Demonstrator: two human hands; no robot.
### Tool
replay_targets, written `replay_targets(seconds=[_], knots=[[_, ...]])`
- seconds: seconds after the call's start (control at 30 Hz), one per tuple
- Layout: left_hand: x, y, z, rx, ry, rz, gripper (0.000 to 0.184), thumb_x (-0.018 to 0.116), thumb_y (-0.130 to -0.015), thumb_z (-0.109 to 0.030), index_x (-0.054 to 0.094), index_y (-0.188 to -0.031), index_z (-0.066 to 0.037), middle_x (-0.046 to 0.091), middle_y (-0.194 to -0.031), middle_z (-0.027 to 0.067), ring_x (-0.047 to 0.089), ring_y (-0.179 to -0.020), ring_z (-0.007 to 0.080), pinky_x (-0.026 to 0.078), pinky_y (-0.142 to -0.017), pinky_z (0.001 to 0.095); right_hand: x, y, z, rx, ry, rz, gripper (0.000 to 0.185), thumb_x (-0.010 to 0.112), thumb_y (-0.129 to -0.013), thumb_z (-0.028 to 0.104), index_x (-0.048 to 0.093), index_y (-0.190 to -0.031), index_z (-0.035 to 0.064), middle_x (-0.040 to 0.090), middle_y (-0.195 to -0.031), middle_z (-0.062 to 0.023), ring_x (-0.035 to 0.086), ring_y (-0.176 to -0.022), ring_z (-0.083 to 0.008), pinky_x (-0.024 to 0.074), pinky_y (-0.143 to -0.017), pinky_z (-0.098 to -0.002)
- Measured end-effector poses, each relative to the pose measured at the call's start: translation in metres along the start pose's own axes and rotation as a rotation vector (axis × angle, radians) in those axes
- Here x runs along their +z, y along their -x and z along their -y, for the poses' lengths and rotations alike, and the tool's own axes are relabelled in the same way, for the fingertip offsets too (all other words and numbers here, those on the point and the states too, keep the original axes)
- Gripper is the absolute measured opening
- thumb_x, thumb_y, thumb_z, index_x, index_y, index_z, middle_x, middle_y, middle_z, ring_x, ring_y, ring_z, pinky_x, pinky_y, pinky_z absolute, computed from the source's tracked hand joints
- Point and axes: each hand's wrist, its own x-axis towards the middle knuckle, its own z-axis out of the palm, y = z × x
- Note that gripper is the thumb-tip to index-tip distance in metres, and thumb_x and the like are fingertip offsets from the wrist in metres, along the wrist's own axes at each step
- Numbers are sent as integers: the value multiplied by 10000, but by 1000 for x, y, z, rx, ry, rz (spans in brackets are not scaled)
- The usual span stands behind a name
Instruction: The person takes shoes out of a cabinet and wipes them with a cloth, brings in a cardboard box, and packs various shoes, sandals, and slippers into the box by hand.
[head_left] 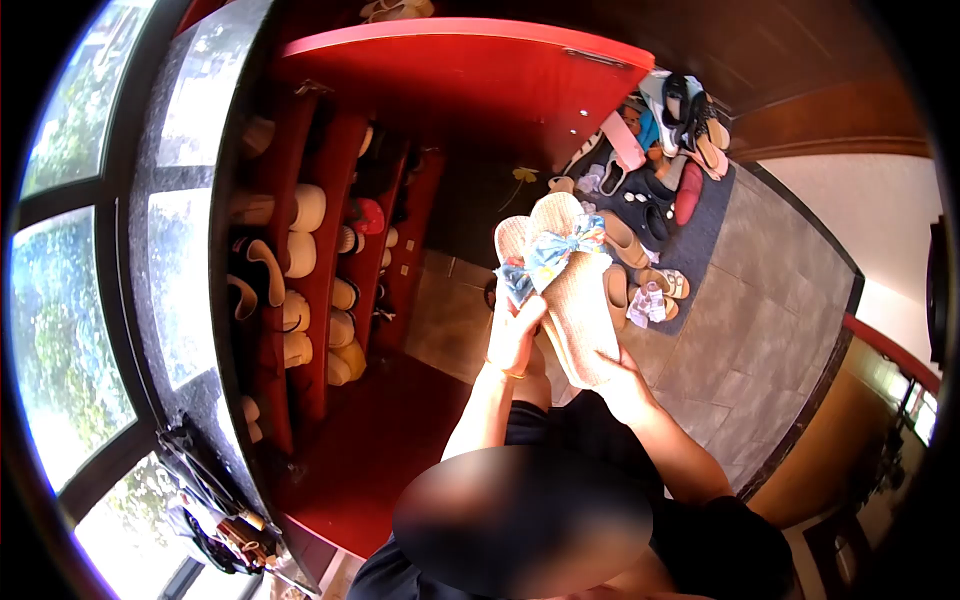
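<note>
A pair of woven straw-coloured slippers point(579, 312) with blue floral bows is held up in front of me, one slipper overlapping the other. My left hand point(513, 335) grips the left side of the pair, its thumb near the bow. At the lower right, my right hand point(616, 380) holds the heel end of the front slipper. The fingers of both hands are partly hidden behind the soles. To the left stands an open red shoe cabinet point(315, 270) with several shoes on its shelves.
The red cabinet door point(470, 75) swings out across the top. Several shoes and sandals lie on a dark mat point(708, 235) over grey floor tiles point(755, 290). A window point(75, 320) is on the left. Umbrellas point(205, 490) hang at the lower left.
</note>
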Motion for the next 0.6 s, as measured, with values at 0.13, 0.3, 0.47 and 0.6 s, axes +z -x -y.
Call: replay_targets(seconds=[0.13, 0.3, 0.47, 0.6], knots=[[-16, -11, -9, -11, 297, -174, 534, 442, -979, -355, 314, -1417, -78, 414, -1398, 65, 390, -1290, 202, 308, -1076, 393, -1, -10, -8, 5, 140, 27, 571, 538, -899, 74, 306, -1418, 22, 446, -1364, -100, 479, -1217, -194, 375, -1021, -318], [-47, -22, -5, -17, 100, -175, 409, 554, -923, -236, 489, -1286, -57, 583, -1207, 43, 547, -1098, 147, 426, -939, 303, 9, -20, -20, -72, 273, 89, 614, 552, -887, 75, 262, -1429, 73, 479, -1290, -117, 549, -1090, -240, 457, -904, -368], [-44, -17, -14, -176, 517, -52, 679, 626, -873, -382, 327, -1405, -84, 400, -1409, 87, 397, -1279, 249, 325, -1071, 401, 36, -16, 5, 164, -21, 256, 577, 549, -900, 154, 272, -1406, 135, 554, -1141, -179, 629, -867, -336, 534, -647, -419], [-25, -12, -32, -89, 379, 35, 819, 774, -751, -293, 312, -1406, -124, 501, -1264, 14, 472, -1188, 165, 392, -1005, 334, 42, -23, 1, 176, -139, 189, 474, 449, -956, 224, 291, -1394, 134, 560, -1114, -189, 629, -839, -319, 530, -615, -376]])
